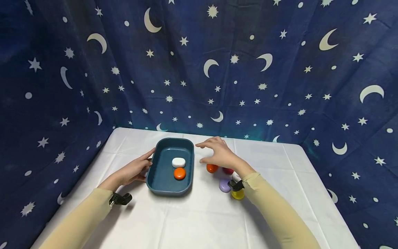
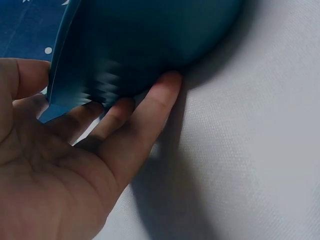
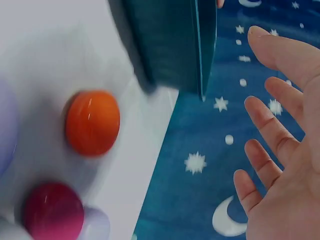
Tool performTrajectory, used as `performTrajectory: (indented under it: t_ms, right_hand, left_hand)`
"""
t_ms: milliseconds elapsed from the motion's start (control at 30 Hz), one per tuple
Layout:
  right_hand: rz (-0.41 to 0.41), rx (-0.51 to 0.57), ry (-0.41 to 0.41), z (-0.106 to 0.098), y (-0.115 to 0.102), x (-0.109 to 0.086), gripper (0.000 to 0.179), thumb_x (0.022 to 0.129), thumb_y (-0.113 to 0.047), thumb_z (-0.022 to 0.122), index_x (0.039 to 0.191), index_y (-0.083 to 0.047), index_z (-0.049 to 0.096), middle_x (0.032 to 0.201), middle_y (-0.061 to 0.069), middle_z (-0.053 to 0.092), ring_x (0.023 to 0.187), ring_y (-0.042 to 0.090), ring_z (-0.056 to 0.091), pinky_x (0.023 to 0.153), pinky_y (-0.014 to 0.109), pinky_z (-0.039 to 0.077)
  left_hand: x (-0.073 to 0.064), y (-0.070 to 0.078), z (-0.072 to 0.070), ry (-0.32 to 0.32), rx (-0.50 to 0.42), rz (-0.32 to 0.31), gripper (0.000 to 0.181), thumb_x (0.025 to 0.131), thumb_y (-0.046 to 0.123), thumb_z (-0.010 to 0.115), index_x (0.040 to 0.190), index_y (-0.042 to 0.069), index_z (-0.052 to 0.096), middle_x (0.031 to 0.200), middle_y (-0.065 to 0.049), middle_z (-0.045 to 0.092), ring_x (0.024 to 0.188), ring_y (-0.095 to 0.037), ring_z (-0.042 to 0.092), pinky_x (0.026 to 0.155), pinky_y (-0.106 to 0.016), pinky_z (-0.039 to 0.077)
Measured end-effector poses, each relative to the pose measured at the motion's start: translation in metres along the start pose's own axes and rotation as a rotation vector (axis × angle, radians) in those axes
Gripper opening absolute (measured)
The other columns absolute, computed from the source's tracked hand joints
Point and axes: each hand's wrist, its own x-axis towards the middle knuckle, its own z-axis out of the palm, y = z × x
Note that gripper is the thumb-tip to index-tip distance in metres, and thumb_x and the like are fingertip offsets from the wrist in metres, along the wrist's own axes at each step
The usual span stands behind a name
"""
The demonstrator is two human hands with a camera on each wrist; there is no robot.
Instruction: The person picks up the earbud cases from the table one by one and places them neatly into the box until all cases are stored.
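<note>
I'm watching left hand (image 1: 133, 171), unclenched, touching blue rectangular plastic-looking tray (image 1: 162, 169), empty right hand (image 1: 222, 154) spread; inward drift is risking bumps.

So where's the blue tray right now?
In the head view, the blue tray sits left of centre on the white cloth, between the left hand touching its side and the right hand.

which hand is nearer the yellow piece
Right. The right hand is raised just beyond the yellow piece and slightly to its left; the left hand is farther off, touching the left side of the tray.
</note>
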Motion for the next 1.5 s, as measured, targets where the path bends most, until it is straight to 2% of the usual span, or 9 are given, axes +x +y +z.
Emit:
performTrajectory:
  t_ms: [100,200,433,633,767,967,1200,1367,1500]
  right_hand:
    - [0.035,0.037,0.005,-0.008,0.007,-0.008,0.06,0.082,-0.039,0.085,0.138,-0.038,0.065,0.126,-0.007,0.062,0.124,0.016,0.037,0.104,0.05,0.032]
    - [0.063,0.056,0.001,-0.014,0.012,-0.015,0.059,0.083,-0.04,0.083,0.139,-0.039,0.064,0.128,-0.008,0.06,0.126,0.017,0.037,0.103,0.053,0.034]
    - [0.115,0.063,0.014,-0.026,0.028,-0.028,0.06,0.085,-0.039,0.082,0.141,-0.037,0.063,0.141,-0.009,0.055,0.133,0.021,0.033,0.107,0.058,0.035]
    - [0.159,0.021,0.012,-0.031,0.048,-0.05,0.061,0.085,-0.036,0.083,0.142,-0.034,0.063,0.138,-0.003,0.058,0.135,0.026,0.034,0.11,0.061,0.029]
    - [0.212,0.02,0.004,-0.031,0.057,-0.069,0.062,0.084,-0.034,0.084,0.142,-0.031,0.063,0.138,0.0,0.058,0.135,0.029,0.034,0.109,0.062,0.031]
    - [0.205,-0.034,-0.002,-0.027,0.071,-0.095,0.062,0.083,-0.034,0.084,0.142,-0.024,0.064,0.135,0.003,0.061,0.132,0.032,0.039,0.107,0.061,0.03]
    - [0.197,-0.093,0.025,-0.021,0.083,-0.116,0.064,0.082,-0.035,0.085,0.141,-0.023,0.065,0.125,0.001,0.065,0.124,0.031,0.045,0.103,0.059,0.032]
    - [0.218,-0.098,0.034,-0.017,0.087,-0.127,0.063,0.082,-0.035,0.085,0.141,-0.021,0.065,0.123,0.003,0.066,0.124,0.033,0.045,0.102,0.059,0.033]
    - [0.249,-0.086,0.033,-0.013,0.089,-0.133,0.065,0.081,-0.034,0.087,0.14,-0.02,0.065,0.122,0.003,0.067,0.123,0.032,0.045,0.101,0.056,0.033]
  left_hand:
    - [-0.001,-0.001,0.0,-0.005,-0.006,-0.005,0.07,0.105,0.015,0.038,0.166,0.036,0.009,0.091,-0.007,0.041,0.089,-0.023,0.044,0.07,-0.045,0.055]
    - [-0.001,-0.001,0.0,-0.003,-0.009,-0.008,0.07,0.105,0.014,0.038,0.166,0.035,0.009,0.091,-0.007,0.041,0.083,-0.021,0.041,0.07,-0.045,0.055]
    - [0.0,-0.001,0.0,0.013,-0.012,-0.013,0.07,0.105,0.015,0.039,0.166,0.036,0.011,0.09,-0.007,0.041,0.082,-0.02,0.041,0.071,-0.045,0.055]
    - [0.002,-0.002,0.0,0.014,-0.011,-0.015,0.07,0.106,0.016,0.04,0.166,0.037,0.011,0.09,-0.008,0.041,0.079,-0.019,0.04,0.07,-0.046,0.056]
    - [0.002,-0.002,0.0,0.007,-0.013,-0.014,0.071,0.105,0.016,0.04,0.165,0.038,0.011,0.093,-0.009,0.042,0.085,-0.021,0.045,0.07,-0.046,0.056]
    - [0.001,0.0,0.0,0.013,-0.004,-0.018,0.071,0.105,0.016,0.04,0.166,0.037,0.01,0.122,-0.018,0.045,0.109,-0.026,0.053,0.072,-0.047,0.057]
    - [0.0,0.0,-0.001,0.004,0.0,-0.016,0.07,0.106,0.016,0.04,0.166,0.037,0.01,0.097,-0.011,0.042,0.097,-0.024,0.052,0.072,-0.046,0.057]
    - [0.0,0.0,-0.001,-0.002,-0.006,-0.017,0.07,0.106,0.016,0.039,0.166,0.037,0.009,0.094,-0.009,0.042,0.099,-0.025,0.052,0.072,-0.046,0.057]
    - [0.001,0.0,-0.002,-0.005,-0.007,-0.014,0.071,0.105,0.016,0.04,0.165,0.037,0.009,0.097,-0.011,0.042,0.109,-0.027,0.051,0.072,-0.047,0.057]
